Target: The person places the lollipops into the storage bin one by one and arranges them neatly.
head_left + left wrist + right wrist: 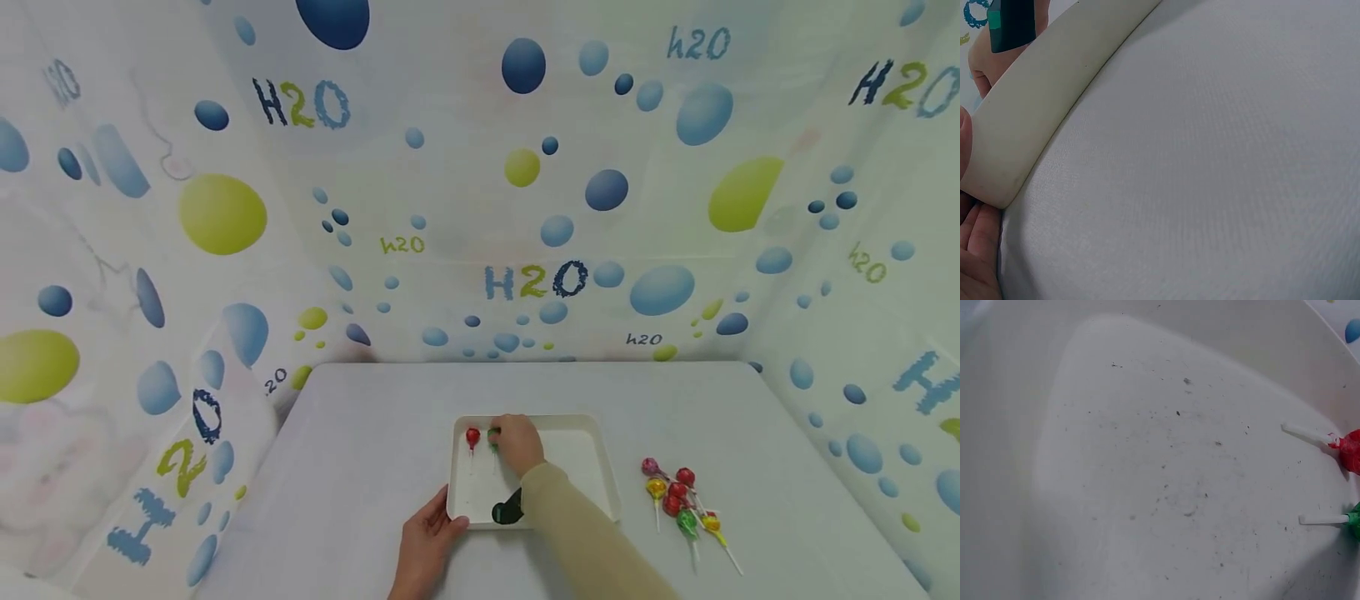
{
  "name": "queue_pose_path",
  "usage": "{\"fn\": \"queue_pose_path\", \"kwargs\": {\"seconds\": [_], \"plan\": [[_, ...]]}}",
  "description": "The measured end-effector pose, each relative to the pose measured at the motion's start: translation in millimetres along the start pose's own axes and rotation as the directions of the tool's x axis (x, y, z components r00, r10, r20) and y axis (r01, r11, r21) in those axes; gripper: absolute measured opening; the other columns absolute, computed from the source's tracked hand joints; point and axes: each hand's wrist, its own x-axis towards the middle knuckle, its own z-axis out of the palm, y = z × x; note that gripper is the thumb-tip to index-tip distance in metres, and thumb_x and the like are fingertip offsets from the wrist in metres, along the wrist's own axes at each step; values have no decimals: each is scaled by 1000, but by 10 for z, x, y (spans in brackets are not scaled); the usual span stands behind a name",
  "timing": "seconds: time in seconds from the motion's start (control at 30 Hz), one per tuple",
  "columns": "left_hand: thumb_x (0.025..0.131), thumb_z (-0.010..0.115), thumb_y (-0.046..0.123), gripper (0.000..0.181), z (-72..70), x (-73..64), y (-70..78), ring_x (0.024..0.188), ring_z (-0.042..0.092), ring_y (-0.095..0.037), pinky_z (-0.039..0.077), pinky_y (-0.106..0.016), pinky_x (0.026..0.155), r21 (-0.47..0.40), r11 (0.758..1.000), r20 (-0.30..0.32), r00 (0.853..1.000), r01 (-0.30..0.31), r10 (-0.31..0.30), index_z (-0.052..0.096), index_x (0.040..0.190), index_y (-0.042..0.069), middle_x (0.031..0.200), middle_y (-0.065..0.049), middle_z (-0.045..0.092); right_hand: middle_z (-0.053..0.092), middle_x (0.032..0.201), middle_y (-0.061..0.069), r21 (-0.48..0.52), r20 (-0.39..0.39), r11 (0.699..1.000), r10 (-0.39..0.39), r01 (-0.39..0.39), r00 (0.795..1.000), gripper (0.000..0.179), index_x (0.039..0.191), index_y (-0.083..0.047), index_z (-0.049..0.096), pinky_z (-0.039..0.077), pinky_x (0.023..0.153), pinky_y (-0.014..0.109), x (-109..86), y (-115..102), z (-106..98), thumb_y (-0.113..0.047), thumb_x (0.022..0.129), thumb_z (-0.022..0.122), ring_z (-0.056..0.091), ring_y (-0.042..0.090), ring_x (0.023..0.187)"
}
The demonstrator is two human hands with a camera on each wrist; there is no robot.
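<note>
A white rectangular tray [573, 475] lies on the table. At its near left corner my left hand [429, 540] grips it, thumb on the rim and fingers along the outer wall; the left wrist view shows these fingers [984, 240] low against the tray wall [1041, 106]. Inside the tray, a red lollipop [472, 436] lies near the far left corner, stick toward me. Beside it is a green lollipop [492, 437], its head pinched by my right hand [519, 444]. In the right wrist view the green lollipop [1354, 520] is cut off by the frame edge, and no fingers show.
Right of the tray, several wrapped lollipops [677, 492] in red, yellow, green and pink lie in a loose pile on the white table [360, 450]. A patterned curtain [465, 167] stands behind and on both sides. The right forearm crosses the tray's near rim.
</note>
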Motion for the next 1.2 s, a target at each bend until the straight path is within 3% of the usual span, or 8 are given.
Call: {"fn": "queue_pose_path", "kwargs": {"seconds": [0.27,0.67,0.9,1.03,1.2], "plan": [[89,80,13,74,11,15,-1,140,49,-43,57,-26,102,7,1000,3,1000,25,-25,43,149,-10,153,-31,45,79,92,4,-7,21,1000,7,-7,1000,8,93,-7,80,63,85,39,9,-9,-1,-14,88,79,72,21,90],[90,79,13,73,1,-4,-15,141,48,-43,56,-27,103,2,1000,7,1000,-11,11,43,148,-12,152,-32,45,79,95,4,-7,32,1000,14,-13,999,11,95,-8,80,62,90,41,7,7,1,-16,88,79,71,22,93],[88,81,13,75,13,-13,4,139,50,-44,57,-28,101,21,1000,-5,1000,-5,5,44,148,-12,151,-33,46,78,93,6,4,22,1000,2,-2,1000,9,94,-5,79,62,85,41,-26,-7,-51,-12,88,79,71,23,90],[88,81,16,76,24,-2,2,139,50,-43,58,-29,100,37,999,-18,1000,22,-22,44,149,-10,151,-31,47,79,93,6,13,29,999,30,-31,999,9,93,-5,80,62,84,41,-29,-27,-96,-12,88,79,70,22,89],[88,81,18,76,21,0,-13,138,52,-43,58,-29,100,59,998,-30,1000,12,-10,45,148,-10,150,-32,48,79,105,10,28,43,996,86,-87,995,18,105,-4,81,61,96,45,-20,-23,-173,-14,90,78,73,28,104]]}}
